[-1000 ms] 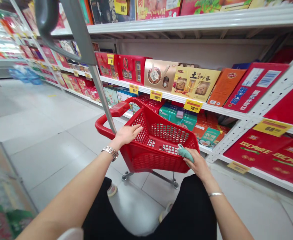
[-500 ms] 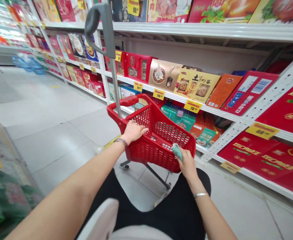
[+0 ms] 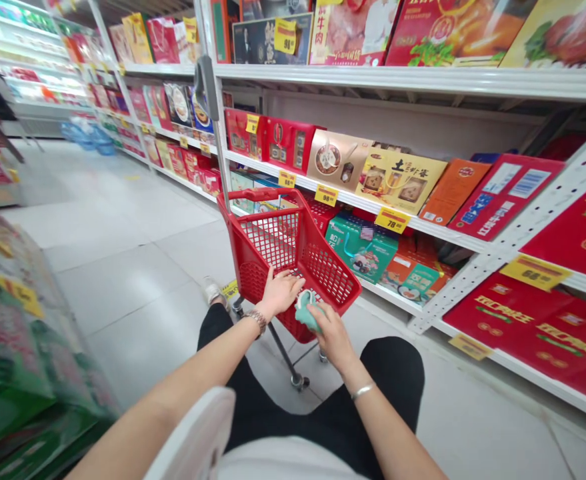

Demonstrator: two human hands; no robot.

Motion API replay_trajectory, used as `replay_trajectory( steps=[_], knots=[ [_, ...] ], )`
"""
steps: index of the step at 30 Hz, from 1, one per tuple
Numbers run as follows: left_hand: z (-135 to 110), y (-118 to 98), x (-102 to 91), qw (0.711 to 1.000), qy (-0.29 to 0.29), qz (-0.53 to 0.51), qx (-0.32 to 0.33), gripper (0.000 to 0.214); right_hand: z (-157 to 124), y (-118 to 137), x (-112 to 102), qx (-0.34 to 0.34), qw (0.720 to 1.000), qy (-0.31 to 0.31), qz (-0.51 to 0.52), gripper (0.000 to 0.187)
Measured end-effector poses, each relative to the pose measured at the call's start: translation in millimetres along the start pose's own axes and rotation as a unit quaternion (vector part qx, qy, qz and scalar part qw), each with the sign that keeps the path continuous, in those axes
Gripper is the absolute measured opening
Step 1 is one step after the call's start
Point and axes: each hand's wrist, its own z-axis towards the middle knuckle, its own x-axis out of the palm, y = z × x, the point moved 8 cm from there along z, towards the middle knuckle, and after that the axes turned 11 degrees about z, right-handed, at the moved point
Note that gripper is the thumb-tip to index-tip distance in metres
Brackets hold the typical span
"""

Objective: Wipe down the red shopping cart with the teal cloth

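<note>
A red plastic shopping cart (image 3: 317, 270) with a grey upright handle (image 3: 207, 87) stands in a shop aisle in front of me. My left hand (image 3: 279, 293) grips its near rim, fingers curled over the edge. Right beside it, my right hand (image 3: 329, 331) is closed on a small teal cloth (image 3: 306, 313), pressed against the same rim. The basket looks empty inside. My legs in black trousers straddle the cart's wheels.
White shelves (image 3: 413, 75) of boxed goods with yellow price tags (image 3: 393, 219) run along the right. Green packaged goods (image 3: 17, 373) are stacked at the lower left. The grey tiled floor (image 3: 123, 253) stretches away down the aisle.
The cart has swung round so its narrow end faces me. My two hands have come close together on the near rim, and the view has shifted left.
</note>
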Motion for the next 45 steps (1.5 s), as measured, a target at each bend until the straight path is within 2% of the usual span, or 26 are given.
replay_trajectory(
  steps=[3, 9, 13, 16, 20, 25, 28, 30, 33, 35, 37, 40, 45],
  knots=[
    [-12.9, 1.8, 1.8, 1.0, -0.009, -0.011, -0.026, 0.048, -1.1, -9.9, -11.9, -0.025, 0.999, 0.031, 0.024, 0.049],
    [-29.6, -10.9, 5.3, 0.998, -0.051, -0.013, -0.031, 0.036, 45.7, -67.4, -30.3, 0.076, 0.994, 0.045, 0.056, 0.024],
    [-31.9, -14.4, 8.7, 0.998, -0.057, -0.021, -0.02, 0.041, 53.0, -78.5, -27.5, 0.09, 0.994, 0.022, 0.05, 0.017],
    [-36.5, -12.1, 10.2, 0.998, -0.047, -0.029, -0.01, 0.043, 36.4, -68.7, -24.9, 0.09, 0.994, 0.0, 0.062, 0.022],
    [-47.7, -3.8, 6.2, 0.999, -0.031, -0.036, 0.007, 0.044, 11.3, -39.6, -31.1, 0.068, 0.992, -0.045, 0.092, 0.028],
    [-59.1, 9.4, -5.7, 0.998, -0.02, -0.047, 0.031, 0.048, 0.2, -0.7, -28.6, 0.064, 0.996, -0.008, 0.061, 0.032],
    [-61.9, 15.5, -10.1, 0.998, -0.016, -0.049, 0.026, 0.056, 3.6, 22.5, -15.6, 0.095, 0.995, 0.005, 0.025, 0.047],
    [-62.7, 18.3, -11.3, 0.998, -0.017, -0.053, 0.016, 0.059, 8.8, 39.6, 0.9, 0.114, 0.993, 0.019, 0.01, 0.054],
    [-64.4, 22.0, -11.1, 0.998, -0.016, -0.062, 0.005, 0.057, 15.5, 62.9, 26.4, 0.113, 0.993, 0.039, 0.012, 0.04],
    [-66.5, 25.4, -10.3, 0.998, -0.013, -0.068, 0.001, 0.055, 16.1, 73.0, 33.8, 0.085, 0.995, 0.039, 0.022, 0.03],
    [-69.3, 29.2, -10.5, 0.997, -0.014, -0.074, 0.002, 0.055, 12.2, 75.9, 31.0, 0.04, 0.998, 0.035, 0.03, 0.026],
    [-73.4, 33.8, -14.6, 0.997, -0.023, -0.076, 0.012, 0.057, -1.9, 62.4, 11.2, -0.008, 0.999, 0.031, 0.017, 0.026],
    [-77.5, 36.4, -20.5, 0.999, -0.025, -0.031, -0.001, 0.055, -34.0, 9.2, -37.2, 0.024, 0.998, 0.029, -0.047, 0.03]
  ],
)
